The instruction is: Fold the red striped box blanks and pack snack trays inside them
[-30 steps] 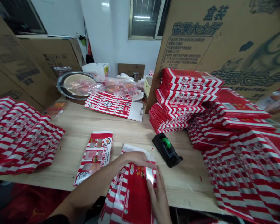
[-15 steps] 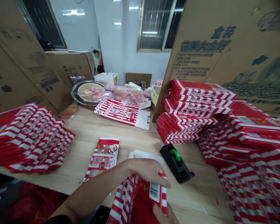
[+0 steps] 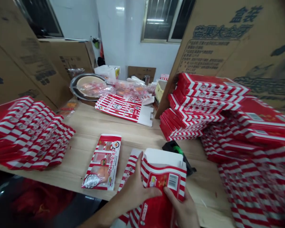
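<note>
A red carton (image 3: 154, 207) with white stripes and a barcode is held upright, tilted, at the table's front edge. Its white top flap (image 3: 165, 155) stands up, and the top end looks unsealed. My left hand (image 3: 134, 191) grips the left side, thumb across the front. On the right side my right hand (image 3: 184, 204) is closed round it, thumb also on the front. Partly hidden behind my left hand lies another striped carton (image 3: 132, 160). To the left rests a flat packet (image 3: 101, 164) with clear windows. The black tape dispenser (image 3: 188, 163) is partly covered by the flap.
Stacks of striped cartons stand at left (image 3: 30, 133) and right (image 3: 204, 104). Farther back are a flattened striped carton (image 3: 123, 109), clear bags (image 3: 130, 88) and a metal bowl (image 3: 73, 87). Large cardboard boxes (image 3: 211, 63) flank the table (image 3: 85, 126).
My left hand has moved from across the carton's top to its left side. The carton has come up and turned its front into view, its white flap now raised.
</note>
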`<state>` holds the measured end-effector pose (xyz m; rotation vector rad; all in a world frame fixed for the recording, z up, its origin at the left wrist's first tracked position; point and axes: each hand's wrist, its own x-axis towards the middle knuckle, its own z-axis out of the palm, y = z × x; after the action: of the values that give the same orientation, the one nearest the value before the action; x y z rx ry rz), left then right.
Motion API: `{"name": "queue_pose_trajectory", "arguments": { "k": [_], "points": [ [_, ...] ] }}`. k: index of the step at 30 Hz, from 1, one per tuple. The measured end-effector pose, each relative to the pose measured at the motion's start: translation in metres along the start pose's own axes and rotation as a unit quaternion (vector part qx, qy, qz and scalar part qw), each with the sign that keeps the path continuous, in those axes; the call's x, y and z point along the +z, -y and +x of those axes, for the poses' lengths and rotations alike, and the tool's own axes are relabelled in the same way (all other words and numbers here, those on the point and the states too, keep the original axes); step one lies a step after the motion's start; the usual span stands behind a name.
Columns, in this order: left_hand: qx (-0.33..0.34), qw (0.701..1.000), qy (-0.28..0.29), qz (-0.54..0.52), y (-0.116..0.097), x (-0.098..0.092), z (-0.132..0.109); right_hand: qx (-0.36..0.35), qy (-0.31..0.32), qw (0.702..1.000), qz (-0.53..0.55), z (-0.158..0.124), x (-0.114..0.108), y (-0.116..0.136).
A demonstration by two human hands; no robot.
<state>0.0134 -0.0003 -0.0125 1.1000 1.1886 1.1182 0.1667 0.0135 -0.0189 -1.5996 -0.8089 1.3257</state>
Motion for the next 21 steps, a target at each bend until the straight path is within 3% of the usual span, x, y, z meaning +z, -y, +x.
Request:
{"name": "queue_pose_trajectory", "arguments": {
  "k": [3, 5, 7, 9, 11, 13, 17, 19, 21],
  "points": [
    [-0.044, 0.996, -0.051, 0.053, 0.001, 0.004, -0.002, -0.053, -0.046, 0.997, -0.030, -0.008, 0.011, 0.002],
    [-0.043, 0.996, -0.040, 0.065, 0.000, 0.000, 0.002, -0.066, -0.060, 0.996, -0.031, -0.011, 0.010, -0.001],
    [-0.035, 0.998, 0.009, 0.046, -0.001, -0.008, 0.008, -0.049, -0.039, 0.998, -0.002, -0.011, 0.002, -0.007],
    [-0.040, 0.997, 0.058, 0.010, 0.000, -0.017, 0.013, -0.029, 0.022, 0.999, 0.016, -0.009, -0.006, -0.013],
    [-0.055, 0.996, 0.076, -0.004, 0.003, -0.024, 0.015, -0.017, 0.079, 0.997, 0.005, -0.005, -0.012, -0.016],
    [-0.068, 0.995, 0.076, 0.020, 0.007, -0.026, 0.014, -0.018, 0.078, 0.996, -0.028, -0.001, -0.014, -0.017],
    [-0.055, 0.996, -0.006, 0.067, 0.014, -0.020, 0.009, -0.039, 0.004, 0.996, -0.085, 0.001, -0.009, -0.015],
    [-0.019, 0.996, -0.044, 0.075, 0.013, -0.018, 0.008, -0.096, -0.001, 0.994, -0.061, -0.001, -0.007, -0.014],
    [-0.002, 0.995, -0.032, 0.090, 0.010, -0.018, 0.008, -0.166, -0.020, 0.986, -0.017, -0.002, -0.006, -0.013]
  ]
}}
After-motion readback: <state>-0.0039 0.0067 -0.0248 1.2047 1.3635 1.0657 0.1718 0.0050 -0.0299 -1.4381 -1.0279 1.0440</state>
